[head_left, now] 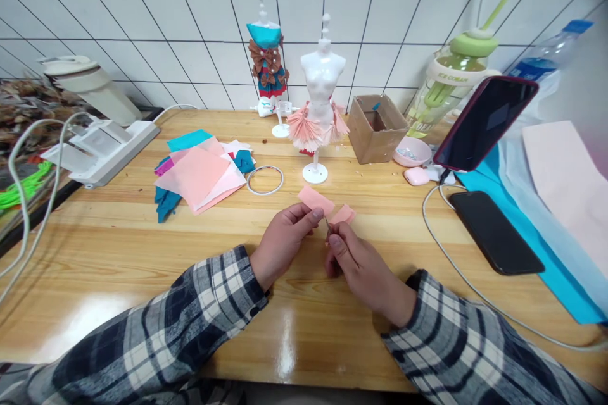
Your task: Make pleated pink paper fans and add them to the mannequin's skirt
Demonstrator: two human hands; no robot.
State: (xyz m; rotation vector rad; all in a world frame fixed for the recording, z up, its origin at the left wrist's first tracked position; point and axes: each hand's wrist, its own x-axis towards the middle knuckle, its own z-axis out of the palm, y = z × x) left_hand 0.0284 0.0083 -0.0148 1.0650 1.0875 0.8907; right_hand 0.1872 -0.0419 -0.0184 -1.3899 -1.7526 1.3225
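Note:
My left hand [288, 235] pinches a small peach paper piece [315, 199] between thumb and fingers, over the front middle of the table. Close on its right, my right hand [357, 259] is closed round a small thin metal tool [327, 225], whose tip meets the edge near my left fingertips; it looks like scissors, mostly hidden by the fingers. Another peach paper piece [344, 214] shows just behind my right hand. Beyond both hands stands a white mannequin [323, 76] with pleated peach paper [304, 130] round its hips.
A stack of coloured sheets [194, 174] and a white ring [265, 180] lie at left. Behind are a dressed mannequin [266, 63] and a cardboard box [375, 133]. At right are a pink dish [412, 152], a propped phone [484, 120], a flat phone [496, 232] and a cable [456, 262].

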